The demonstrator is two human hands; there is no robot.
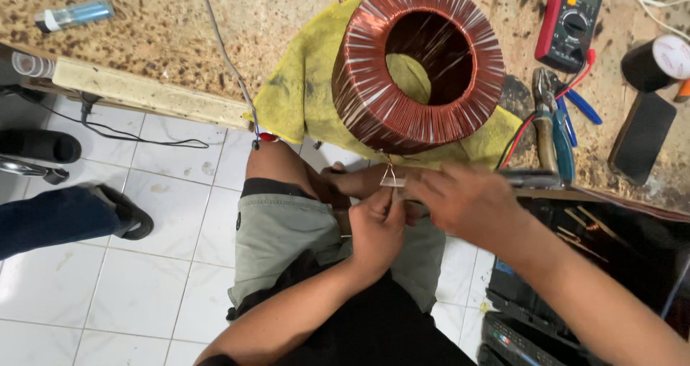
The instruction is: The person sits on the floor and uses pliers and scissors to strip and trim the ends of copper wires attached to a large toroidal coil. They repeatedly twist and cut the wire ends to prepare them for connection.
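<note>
The bench fills the top of the view, and on it a yellow cloth carries a big coil, a ring wound in copper wire, tilted so its hole faces up and toward the camera. Its near lower rim sits at the bench edge, directly above the person's lap.

From that rim two thin wire leads drop down and toward the person, spreading slightly and ending in a small pale strip (tape or sleeve, too small to tell). Their long axis runs nearly straight from the coil to the hands, so the coil lies up and ahead of both.

The left hand sits just below the strip, fingers pinched together on the lead ends. The right hand comes in from the right at the same height, fingers curled and touching the strip; whether it grips the wire or something small cannot be made out. The left is the nearer of the two.

Off to the right lie pliers and a multimeter, well apart from the hands.
</note>
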